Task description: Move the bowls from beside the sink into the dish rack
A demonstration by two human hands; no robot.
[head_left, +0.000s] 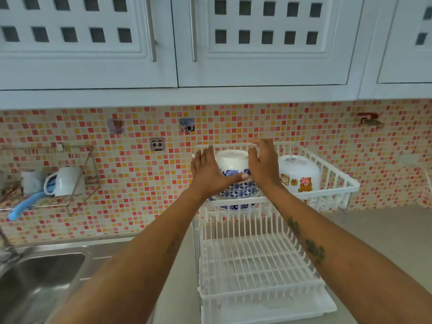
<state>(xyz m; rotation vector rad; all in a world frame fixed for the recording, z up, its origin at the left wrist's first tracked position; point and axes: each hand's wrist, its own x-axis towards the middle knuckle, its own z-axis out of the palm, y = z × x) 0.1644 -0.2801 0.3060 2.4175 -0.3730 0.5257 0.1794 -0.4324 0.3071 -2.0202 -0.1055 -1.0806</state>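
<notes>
Both arms reach up to the top tier of the white dish rack (327, 174), and a stack of upturned bowls (236, 181) sits squarely between the two hands. The left hand (210, 174) lies flat and spread against the stack's left side, thumb stretched across the blue-patterned front. The right hand (263, 163) cups the right side, its fingers curled over the top near the rack's back rail. So both hands are wide open but pressed onto the stack, holding it from either side.

The topmost bowl is plain white; below it I count at least three blue-and-white rims, though exactly how many are nested I cannot tell. Just beyond the right hand, in the same top tier, stands one more upturned white bowl with cartoon animals (298, 175), untouched.

Below the forearms the rack's lower tier (257, 265) holds nothing I can make out. Under the left forearm is one steel sink (39, 277). Far to the left of the left hand, a wire wall shelf (70, 195) carries one white mug (67, 181).
</notes>
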